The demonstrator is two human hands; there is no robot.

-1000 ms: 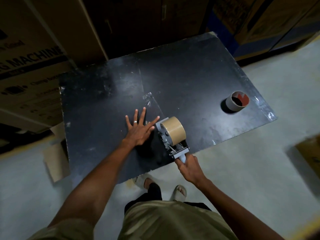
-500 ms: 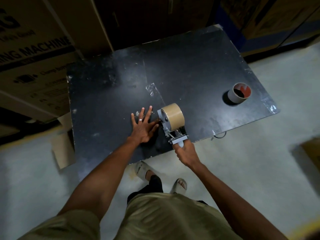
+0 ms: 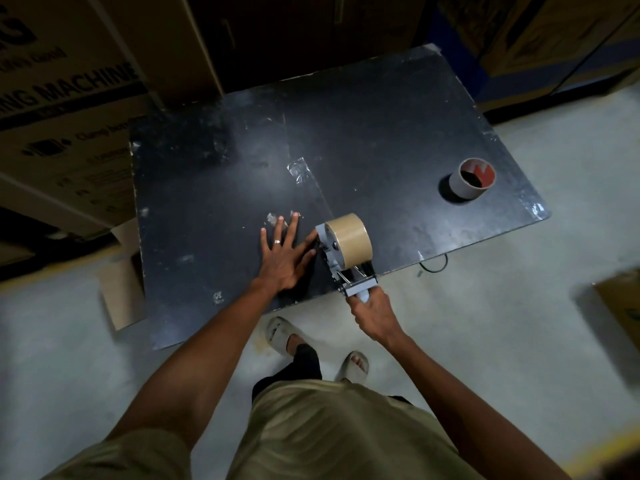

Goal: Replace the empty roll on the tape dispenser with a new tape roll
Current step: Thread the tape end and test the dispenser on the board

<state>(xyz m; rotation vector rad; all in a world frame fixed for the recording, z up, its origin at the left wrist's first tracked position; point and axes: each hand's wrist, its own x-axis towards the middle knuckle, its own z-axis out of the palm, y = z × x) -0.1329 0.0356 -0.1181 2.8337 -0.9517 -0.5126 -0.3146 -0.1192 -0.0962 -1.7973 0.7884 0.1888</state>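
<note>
This looks like a storeroom. Big cardboard boxes [image 3: 69, 109] are piled up at ten o'clock, more boxes [image 3: 540, 32] at one o'clock, around a scratched black table [image 3: 381, 133] on a bare floor [image 3: 519, 323].

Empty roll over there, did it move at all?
No. The empty roll sits just as near the table's right corner as before; only the camera shifted.

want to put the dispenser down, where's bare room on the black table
Bare: the table's far left, beyond the left hand, and the stretch between the brown tape roll and the empty core. Crowded: the near edge, where the right hand grips the dispenser.
</note>
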